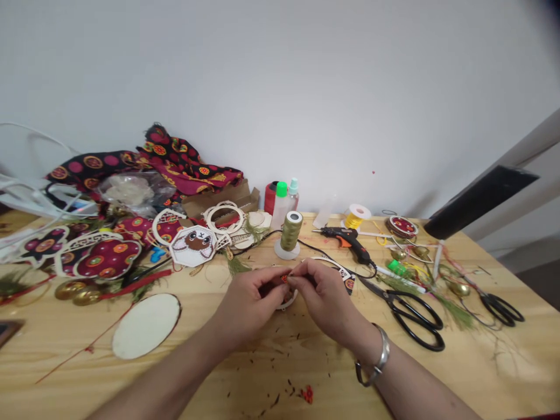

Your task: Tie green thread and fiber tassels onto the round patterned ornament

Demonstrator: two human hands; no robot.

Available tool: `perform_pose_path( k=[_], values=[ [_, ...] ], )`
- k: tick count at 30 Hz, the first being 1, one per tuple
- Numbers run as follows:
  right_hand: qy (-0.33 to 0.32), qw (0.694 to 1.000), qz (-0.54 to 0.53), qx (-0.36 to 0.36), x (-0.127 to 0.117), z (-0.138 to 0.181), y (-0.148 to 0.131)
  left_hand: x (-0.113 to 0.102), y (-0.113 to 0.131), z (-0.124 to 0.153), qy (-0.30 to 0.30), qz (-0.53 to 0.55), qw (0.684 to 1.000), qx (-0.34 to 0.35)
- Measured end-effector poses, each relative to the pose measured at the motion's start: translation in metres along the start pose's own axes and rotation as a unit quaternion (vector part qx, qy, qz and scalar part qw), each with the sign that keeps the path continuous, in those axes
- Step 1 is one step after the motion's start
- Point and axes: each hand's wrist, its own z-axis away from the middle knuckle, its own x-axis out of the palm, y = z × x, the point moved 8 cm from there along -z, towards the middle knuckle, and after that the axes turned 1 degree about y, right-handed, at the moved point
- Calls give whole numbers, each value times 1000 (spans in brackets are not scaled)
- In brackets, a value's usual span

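Over the middle of the wooden table my left hand (254, 296) and my right hand (322, 294) meet, fingertips nearly touching. Both are closed in a pinch around a small red-and-orange patterned scrap (284, 279), mostly covered by the fingers. Just beneath them shows part of a white round frame (286, 303), the rest hidden by my hands. Behind my hands an olive thread spool (291, 232) stands upright. Beyond my right hand lies another pale curved frame (335, 263). A red scrap (307, 394) and dark trimmings lie on the table nearer me.
Right of my hands lie a hot glue gun (347, 240), large black-handled scissors (417, 318) and smaller scissors (502, 308). A white oval disc (146, 325) lies to the left. Farther left are a sheep-face ornament (192, 246), gold bells (79, 291) and patterned cloth (175, 157). Bottles (280, 210) stand behind.
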Motion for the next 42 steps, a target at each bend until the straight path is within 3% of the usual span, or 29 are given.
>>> perform_pose_path(
  k=[8, 16, 20, 28, 36, 42],
  values=[
    [18, 1000, -21, 14, -2, -1, 2, -4, -9, -2, 43, 44, 996, -62],
    [18, 999, -42, 22, -2, -2, 3, -8, -9, 0, 72, 55, 993, -73],
    [18, 997, -67, 24, -2, -2, 5, -4, -14, 0, 51, 126, 984, -112],
    [15, 995, -91, 27, -4, -2, 1, 12, -33, 1, -6, 309, 933, -186],
    [-13, 989, -140, 46, 0, -4, 7, 16, -35, 1, -29, 346, 914, -209],
    [-33, 981, -172, 79, 1, -4, 5, 15, -34, 1, -33, 338, 918, -207]
  ],
)
